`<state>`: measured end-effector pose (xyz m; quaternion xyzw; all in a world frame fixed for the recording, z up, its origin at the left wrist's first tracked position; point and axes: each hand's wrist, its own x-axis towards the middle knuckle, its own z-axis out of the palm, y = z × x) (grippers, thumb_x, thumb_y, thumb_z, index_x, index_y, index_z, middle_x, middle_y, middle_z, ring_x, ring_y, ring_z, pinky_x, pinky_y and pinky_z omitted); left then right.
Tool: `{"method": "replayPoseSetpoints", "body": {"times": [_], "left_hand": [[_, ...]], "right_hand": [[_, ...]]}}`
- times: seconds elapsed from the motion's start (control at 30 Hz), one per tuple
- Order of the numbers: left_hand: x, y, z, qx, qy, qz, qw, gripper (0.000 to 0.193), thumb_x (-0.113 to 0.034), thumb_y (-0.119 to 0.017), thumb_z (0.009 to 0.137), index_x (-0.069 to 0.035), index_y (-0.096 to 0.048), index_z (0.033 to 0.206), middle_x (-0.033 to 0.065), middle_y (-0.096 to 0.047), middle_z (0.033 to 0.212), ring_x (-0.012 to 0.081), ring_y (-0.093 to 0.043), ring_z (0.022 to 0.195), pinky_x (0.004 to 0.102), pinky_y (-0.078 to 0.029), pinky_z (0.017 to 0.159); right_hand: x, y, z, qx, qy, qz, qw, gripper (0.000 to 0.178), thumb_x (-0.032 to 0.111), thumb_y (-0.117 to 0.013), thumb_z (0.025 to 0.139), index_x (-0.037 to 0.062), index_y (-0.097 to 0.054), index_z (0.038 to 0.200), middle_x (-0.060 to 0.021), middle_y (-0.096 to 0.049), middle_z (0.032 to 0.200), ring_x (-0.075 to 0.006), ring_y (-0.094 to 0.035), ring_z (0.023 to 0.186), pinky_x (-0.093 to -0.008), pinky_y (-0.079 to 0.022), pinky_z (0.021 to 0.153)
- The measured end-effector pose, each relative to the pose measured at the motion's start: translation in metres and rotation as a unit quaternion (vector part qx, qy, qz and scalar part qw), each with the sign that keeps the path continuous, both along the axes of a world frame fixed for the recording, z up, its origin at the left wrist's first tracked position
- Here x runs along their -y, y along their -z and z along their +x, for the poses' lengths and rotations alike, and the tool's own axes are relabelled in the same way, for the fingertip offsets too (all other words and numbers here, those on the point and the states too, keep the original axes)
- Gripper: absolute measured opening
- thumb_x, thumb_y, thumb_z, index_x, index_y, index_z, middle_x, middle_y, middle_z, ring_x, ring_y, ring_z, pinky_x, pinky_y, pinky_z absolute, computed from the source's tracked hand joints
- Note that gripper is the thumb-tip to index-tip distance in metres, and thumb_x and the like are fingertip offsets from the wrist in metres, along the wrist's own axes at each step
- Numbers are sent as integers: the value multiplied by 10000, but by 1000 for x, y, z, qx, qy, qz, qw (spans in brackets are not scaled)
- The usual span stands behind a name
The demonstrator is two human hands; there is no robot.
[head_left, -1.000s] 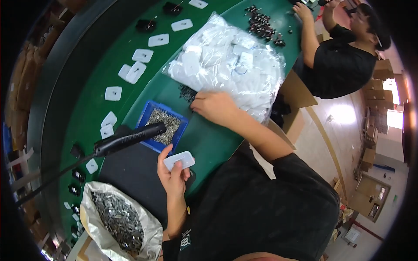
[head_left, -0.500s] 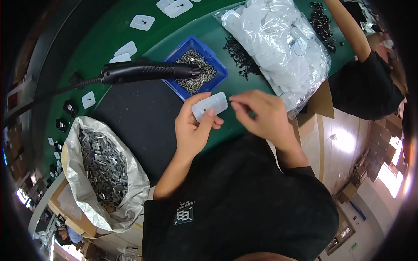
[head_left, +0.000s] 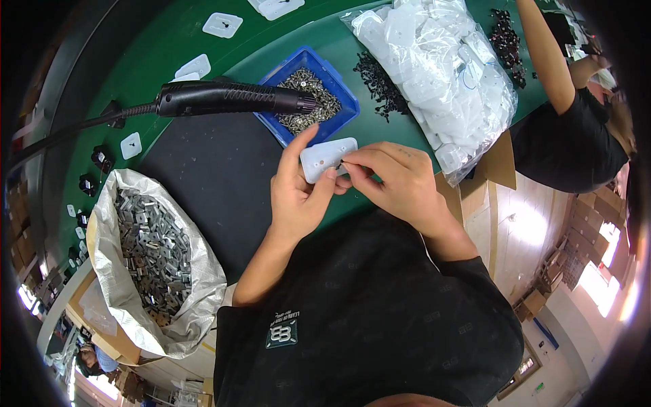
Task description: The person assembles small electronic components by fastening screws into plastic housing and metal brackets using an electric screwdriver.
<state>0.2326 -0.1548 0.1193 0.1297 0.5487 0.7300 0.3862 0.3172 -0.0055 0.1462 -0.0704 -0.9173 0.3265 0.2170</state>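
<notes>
Your left hand [head_left: 298, 200] grips a white plate [head_left: 317, 154] between thumb and fingers, near a blue bin [head_left: 348, 112], as your right hand [head_left: 403, 182] pinches a small black part [head_left: 340, 164] at the plate's face.

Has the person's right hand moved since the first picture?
Yes. Judged against the blue bin, the right hand has come toward the person's body, from the pile of small black parts to the white plate in the left hand.
</notes>
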Motion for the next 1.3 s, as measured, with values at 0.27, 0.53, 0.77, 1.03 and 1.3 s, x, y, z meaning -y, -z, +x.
{"method": "replayPoseSetpoints", "body": {"times": [0.27,0.53,0.77,1.03,1.3], "left_hand": [[18,6,-13,-135,127,-24,982,482,-16,-609,899,-4,-468,1360,78,-720,780,110,-701,729,242,-550,678],[0,9,17,13,-1,8,1000,599,55,-585,895,11,-344,1442,123,-678,1064,133,-637,966,268,-506,839],[-8,8,19,-18,-24,-13,999,703,67,-542,899,-34,-207,1509,166,-604,1193,152,-634,984,275,-504,841],[4,7,1,-203,28,-112,972,600,-15,-633,848,-13,-412,1406,104,-688,851,114,-640,697,258,-513,666],[7,8,-2,-219,55,-121,967,336,-45,-683,831,8,-627,1158,90,-680,897,126,-652,714,244,-504,664]], "right_hand": [[-1,-8,-4,-80,-35,0,996,208,-21,-735,698,45,-660,881,-79,-667,955,-231,-660,747,-312,-535,614],[14,3,7,29,90,-149,984,137,-49,-690,804,-8,-657,931,-114,-663,998,-188,-679,831,-269,-576,650],[10,7,4,31,78,-112,990,136,-50,-700,784,-3,-650,902,-107,-662,980,-195,-677,823,-284,-563,666],[0,18,5,-43,11,27,999,223,2,-768,678,52,-638,851,-36,-659,906,-195,-644,717,-288,-527,596],[5,21,6,-52,13,38,998,241,8,-778,658,60,-639,849,-27,-657,904,-184,-636,689,-282,-519,579]]}}
